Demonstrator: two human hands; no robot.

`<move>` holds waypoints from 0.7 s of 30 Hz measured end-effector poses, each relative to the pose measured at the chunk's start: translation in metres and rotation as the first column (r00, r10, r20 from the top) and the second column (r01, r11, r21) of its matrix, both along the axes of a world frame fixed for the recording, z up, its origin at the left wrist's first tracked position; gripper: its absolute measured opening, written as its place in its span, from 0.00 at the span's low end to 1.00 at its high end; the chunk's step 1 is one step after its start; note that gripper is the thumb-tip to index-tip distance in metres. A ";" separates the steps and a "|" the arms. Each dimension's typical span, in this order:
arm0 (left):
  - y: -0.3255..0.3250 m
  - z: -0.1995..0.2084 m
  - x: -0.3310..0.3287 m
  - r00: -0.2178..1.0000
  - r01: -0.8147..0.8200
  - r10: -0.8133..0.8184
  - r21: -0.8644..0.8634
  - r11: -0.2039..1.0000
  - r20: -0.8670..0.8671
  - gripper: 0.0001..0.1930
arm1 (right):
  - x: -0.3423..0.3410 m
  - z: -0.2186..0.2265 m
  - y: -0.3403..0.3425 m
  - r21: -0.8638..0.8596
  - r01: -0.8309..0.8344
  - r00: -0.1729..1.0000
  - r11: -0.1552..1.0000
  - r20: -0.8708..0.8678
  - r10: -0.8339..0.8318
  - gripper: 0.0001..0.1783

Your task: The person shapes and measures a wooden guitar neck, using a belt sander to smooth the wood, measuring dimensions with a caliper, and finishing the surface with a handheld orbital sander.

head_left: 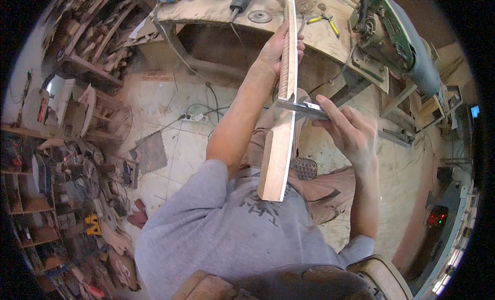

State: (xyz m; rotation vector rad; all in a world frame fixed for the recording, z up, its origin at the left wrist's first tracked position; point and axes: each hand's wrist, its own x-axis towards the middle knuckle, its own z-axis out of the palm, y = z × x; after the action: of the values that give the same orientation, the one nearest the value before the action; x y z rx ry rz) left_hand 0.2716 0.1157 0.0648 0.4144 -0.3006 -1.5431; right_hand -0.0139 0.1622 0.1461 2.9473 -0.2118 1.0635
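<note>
A long, slim piece of pale wood point(276, 163) runs from my chest out over the workbench, its thick squared end nearest me. Ridges mark its left side farther out, and a light strip follows its right edge. My left hand point(278, 52) is wrapped round the far half of this wood. From the right, my right hand point(348, 126) pinches a dark, straight tool with a shiny slider, which looks like a caliper point(303, 109). The tool lies crosswise at the wood's narrow middle; whether its jaws touch the wood I cannot tell.
Ahead stands a dusty workbench point(206, 10) with a grey power tool point(241, 1), a round disc point(260, 16) and yellow-handled pliers point(330, 26). A belt sander point(392, 42) is at the right. Cables and a power strip point(196, 117) lie on the tiled floor. Cluttered shelves point(33, 207) fill the left.
</note>
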 end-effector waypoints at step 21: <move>0.196 0.047 0.079 0.883 -0.468 0.465 0.057 0.882 0.066 0.20 | 0.081 0.010 0.021 0.334 -0.488 0.873 0.806 0.183 0.453 0.26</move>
State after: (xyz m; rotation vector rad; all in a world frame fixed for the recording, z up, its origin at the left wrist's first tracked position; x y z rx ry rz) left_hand 0.3508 0.3117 0.1117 0.5400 -0.1665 -1.0707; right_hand 0.0673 0.1831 0.1560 3.3965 0.3988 1.3443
